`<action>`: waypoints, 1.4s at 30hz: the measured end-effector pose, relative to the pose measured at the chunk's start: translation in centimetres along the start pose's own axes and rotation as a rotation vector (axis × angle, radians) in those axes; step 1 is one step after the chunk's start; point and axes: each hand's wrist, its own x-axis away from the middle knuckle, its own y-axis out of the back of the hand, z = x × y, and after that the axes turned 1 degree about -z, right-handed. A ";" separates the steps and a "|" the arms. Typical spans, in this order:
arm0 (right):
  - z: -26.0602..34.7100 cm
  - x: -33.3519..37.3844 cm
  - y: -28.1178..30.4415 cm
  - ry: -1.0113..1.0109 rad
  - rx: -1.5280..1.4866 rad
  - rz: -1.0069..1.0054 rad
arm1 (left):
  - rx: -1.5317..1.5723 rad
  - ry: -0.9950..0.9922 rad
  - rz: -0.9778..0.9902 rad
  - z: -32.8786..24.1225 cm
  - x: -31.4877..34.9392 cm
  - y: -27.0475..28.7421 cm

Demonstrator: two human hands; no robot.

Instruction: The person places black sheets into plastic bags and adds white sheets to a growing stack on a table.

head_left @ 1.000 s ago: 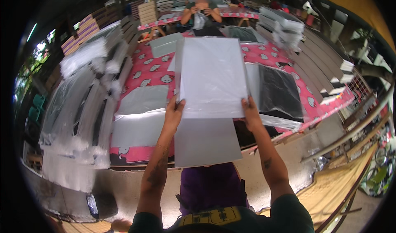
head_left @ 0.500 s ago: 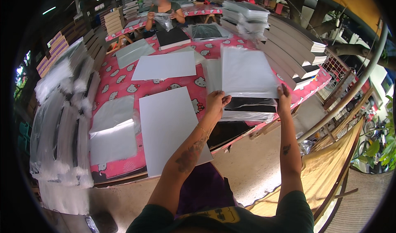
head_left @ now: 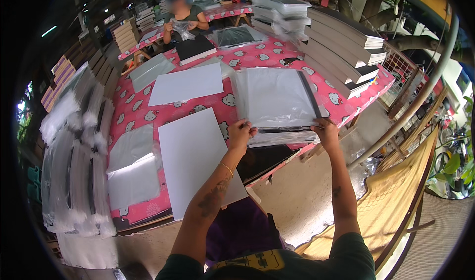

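A white sheet [head_left: 277,97] under clear plastic lies over a stack of plastic-wrapped black books [head_left: 283,137] near the table's front edge. A dark strip shows along the sheet's right side. My left hand [head_left: 241,134], fingers curled closed, pinches the near left corner of the sheet. At the near right corner my right hand [head_left: 326,132] is closed on the sheet too, thumb along its edge. Left of the stack, a large white board [head_left: 198,161] lies flat, with another white sheet [head_left: 187,84] beyond it. Clear plastic sleeves [head_left: 132,168] lie farther left.
Wrapped bundles [head_left: 74,171] are piled at the left. Tall stacks of thick books [head_left: 341,47] stand at the right, beside more wrapped books [head_left: 279,15]. Across the pink patterned table [head_left: 217,101], a person [head_left: 183,20] handles clear plastic behind a black book [head_left: 195,48].
The white sheet, tilted up half a second ago, now lies lower and flatter on the stack. Both hands have come down with it. The view has shifted slightly.
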 end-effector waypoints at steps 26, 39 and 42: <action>-11.4 -3.6 -7.9 -0.227 -0.225 0.180 | -0.873 -0.590 0.024 0.7 -3.0 2.9; 5.8 -1.7 -4.8 -0.254 -0.537 0.018 | -1.356 -0.372 -0.490 -12.0 20.9 43.0; 14.7 -0.3 -8.7 -0.174 -0.681 0.242 | -1.295 -0.462 -0.587 -11.3 20.0 44.1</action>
